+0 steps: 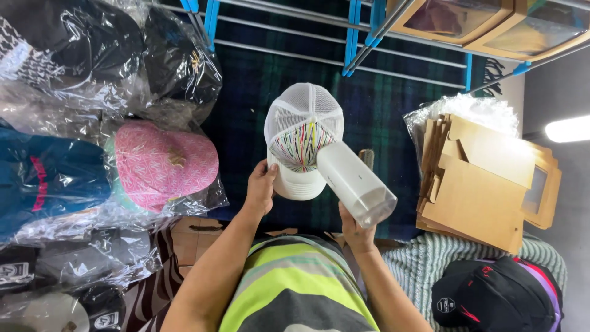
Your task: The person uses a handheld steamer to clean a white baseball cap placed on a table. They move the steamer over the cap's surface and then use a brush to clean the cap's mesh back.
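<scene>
My left hand [260,189] grips the brim of a white mesh-backed cap [302,117] with a multicoloured streaked front panel, held up at the centre. My right hand [355,229] holds a white, boxy handheld appliance [355,182] whose front end points into the cap's front panel. The cap hangs over a dark plaid cloth [258,92]. My striped green and grey shirt fills the bottom centre.
Caps in clear plastic bags lie at the left, among them a pink one [165,163] and a blue one [43,175]. A stack of flat brown cardboard boxes [485,184] sits at the right, a black cap [491,298] below it. Metal rack bars [344,37] cross the top.
</scene>
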